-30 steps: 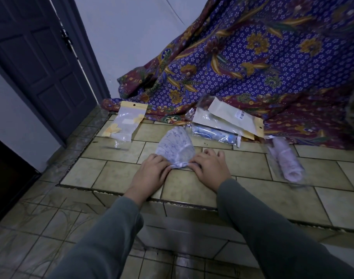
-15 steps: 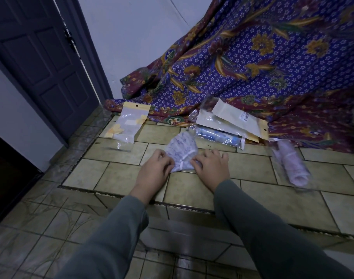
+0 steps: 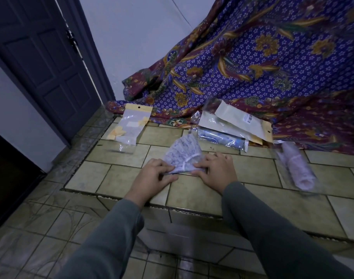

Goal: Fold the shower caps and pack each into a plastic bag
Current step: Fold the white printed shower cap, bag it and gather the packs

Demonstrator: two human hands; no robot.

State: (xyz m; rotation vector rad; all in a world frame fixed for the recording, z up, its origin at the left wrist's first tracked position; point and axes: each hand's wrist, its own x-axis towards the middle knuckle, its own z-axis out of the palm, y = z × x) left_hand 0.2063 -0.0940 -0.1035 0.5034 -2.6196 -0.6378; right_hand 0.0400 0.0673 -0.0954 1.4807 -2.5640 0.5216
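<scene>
A tiled floor (image 3: 192, 190) with a raised step was recorded across the lower half of the head view. A large patterned cloth (image 3: 262, 63), purple and maroon with floral print, was seen draped down onto the floor behind the shower cap. A dark panelled door (image 3: 43, 63) stood well to the left of the shower cap. A stack of flat plastic bags (image 3: 238, 123) with pale card headers was noted just behind and to the right of the shower cap, its back edge lying on the cloth. A single plastic bag (image 3: 131, 127) with yellow flower print lay behind and to the left of the shower cap. A packed bag (image 3: 297, 166) holding a rolled pale item lay well to the right of the shower cap.

The shower cap (image 3: 183, 156), white with a faint print and partly folded into a fan shape, was found flat on the tiles between both hands. The left hand (image 3: 154, 176) was observed with fingers curled, its grip pinching the near left corner of the shower cap. The right hand (image 3: 216, 170) was pressed on the near right edge, fingers bent over the material.
</scene>
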